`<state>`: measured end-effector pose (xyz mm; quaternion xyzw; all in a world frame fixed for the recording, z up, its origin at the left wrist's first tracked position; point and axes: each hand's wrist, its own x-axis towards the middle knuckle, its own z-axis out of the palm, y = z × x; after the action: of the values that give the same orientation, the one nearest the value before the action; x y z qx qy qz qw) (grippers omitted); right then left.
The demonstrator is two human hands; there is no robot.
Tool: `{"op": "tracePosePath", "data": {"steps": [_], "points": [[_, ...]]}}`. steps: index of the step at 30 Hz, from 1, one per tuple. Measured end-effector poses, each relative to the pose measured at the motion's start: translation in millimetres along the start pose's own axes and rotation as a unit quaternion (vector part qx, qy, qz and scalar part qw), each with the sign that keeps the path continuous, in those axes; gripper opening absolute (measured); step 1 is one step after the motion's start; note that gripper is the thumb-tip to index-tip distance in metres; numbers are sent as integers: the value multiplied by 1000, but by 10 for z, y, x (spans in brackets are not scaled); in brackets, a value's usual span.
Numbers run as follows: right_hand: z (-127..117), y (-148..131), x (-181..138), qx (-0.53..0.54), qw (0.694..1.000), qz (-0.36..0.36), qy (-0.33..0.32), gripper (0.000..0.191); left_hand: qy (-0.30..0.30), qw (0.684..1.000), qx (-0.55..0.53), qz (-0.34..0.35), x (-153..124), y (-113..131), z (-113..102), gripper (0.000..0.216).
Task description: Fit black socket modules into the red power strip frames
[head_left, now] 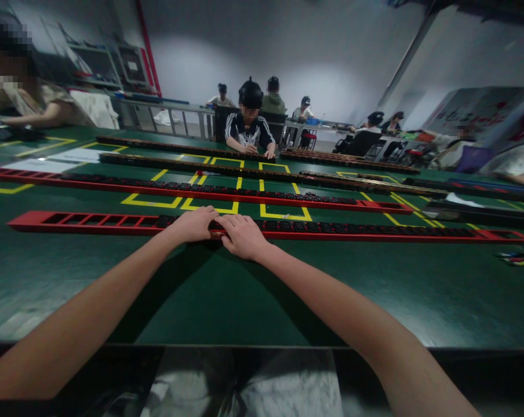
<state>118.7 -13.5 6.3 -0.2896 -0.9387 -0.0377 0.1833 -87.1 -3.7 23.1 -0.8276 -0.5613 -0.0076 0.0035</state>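
Near red rail (pixel 297 235): black inserts (pixel 327 227) fill slots rightward; leftmost slots (pixel 99 220) stand open. Left hand (pixel 195 225) and right hand (pixel 245 236) touch it (any grasp: cannot tell).

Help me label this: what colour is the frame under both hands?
The frame is red: head view.

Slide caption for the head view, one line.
Bare left hand and bare right hand side by side on a long, red, slotted bar across a glossy green tabletop.
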Motion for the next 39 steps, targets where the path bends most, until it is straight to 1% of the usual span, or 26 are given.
{"op": "tracePosePath", "data": {"steps": [2,7,11,14,16,19,21,23,25,27,30,34,39], "points": [[-11,-5,-1,6,1000,2,1,55,4,1000,-7,10,1,-21,13,46],[-5,-2,8,-11,1000,0,-10,40,8,1000,7,14,32,-72,56,51],[10,8,16,-7,1000,4,-2,43,29,999,10,19,27,-44,72,50],[18,21,20,-10,1000,4,-2,41,39,999,9,24,21,-42,67,51],[23,32,20,-10,1000,4,-1,40,42,998,0,36,10,-98,42,51],[28,41,22,-10,1000,7,2,41,13,998,-8,53,-57,-277,-20,55],[29,43,25,-11,1000,11,2,42,4,999,-3,37,-140,-415,-44,60],[28,42,28,-13,1000,15,1,42,18,1000,-2,13,-229,-518,-38,64],[26,40,30,-15,1000,19,-1,43,38,999,-7,-1,-294,-566,-11,65],[21,36,28,-15,1000,21,-4,43,48,999,-14,-2,-320,-572,15,64],[8,26,24,-13,1000,21,-5,43,47,999,-21,7,-309,-557,28,64],[-22,7,28,-15,1000,23,-14,45,43,999,-29,-2,-299,-562,23,64],[-62,-18,36,-5,999,26,-19,49,55,997,-50,-2,-340,-585,42,64]]}}
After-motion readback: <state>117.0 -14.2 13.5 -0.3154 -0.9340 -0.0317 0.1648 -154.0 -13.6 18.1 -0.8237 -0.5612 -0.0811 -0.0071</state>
